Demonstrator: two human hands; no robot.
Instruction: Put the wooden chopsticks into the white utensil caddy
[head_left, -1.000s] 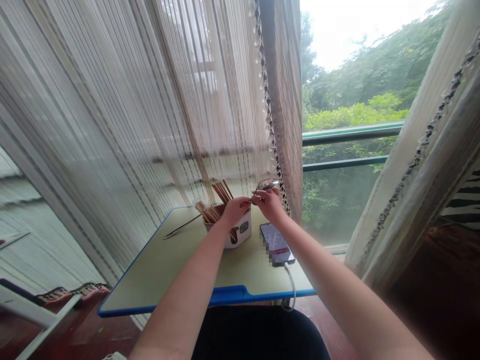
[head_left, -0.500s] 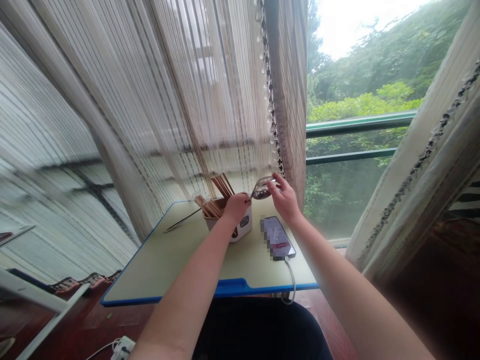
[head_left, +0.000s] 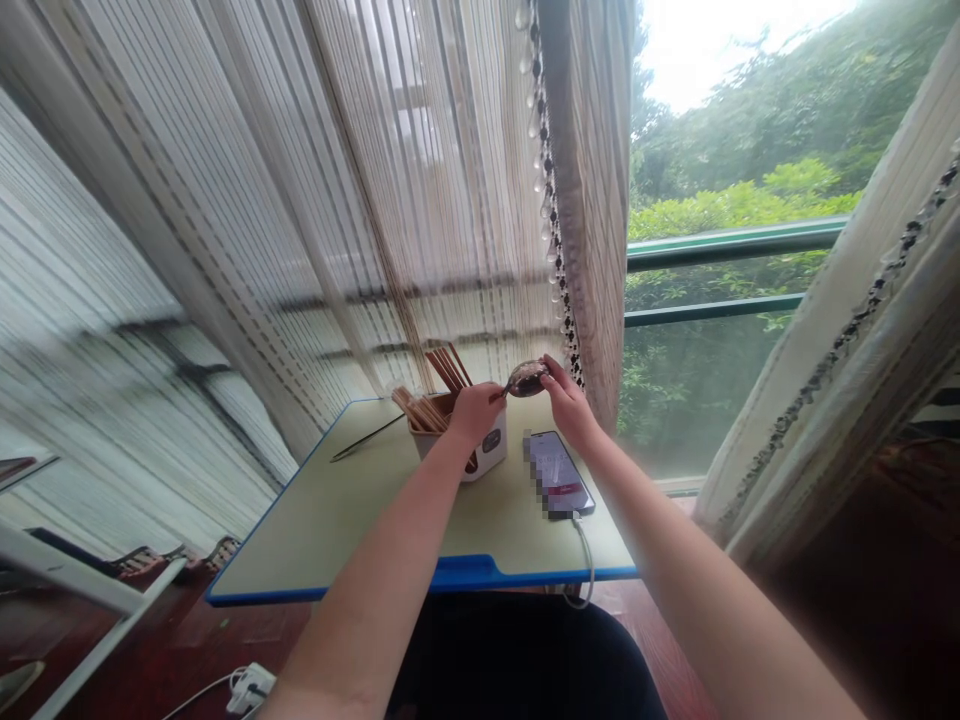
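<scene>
A metal spoon [head_left: 525, 379] is held up above a white utensil holder [head_left: 480, 450] full of wooden chopsticks [head_left: 431, 400]. My left hand [head_left: 474, 412] is closed around the spoon's handle, just over the holder. My right hand [head_left: 566, 400] pinches the spoon's bowl from the right side. The holder stands near the far edge of a small pale green table with a blue rim [head_left: 450, 578].
A phone [head_left: 559, 473] with a cable plugged in lies on the table right of the holder. One dark chopstick [head_left: 367, 438] lies left of the holder. A striped curtain with a beaded edge [head_left: 555, 230] hangs behind the table, a window to the right.
The view has shifted a little. My right hand moved from beside the spoon's handle onto its bowl. My left hand stays on the handle above the holder.
</scene>
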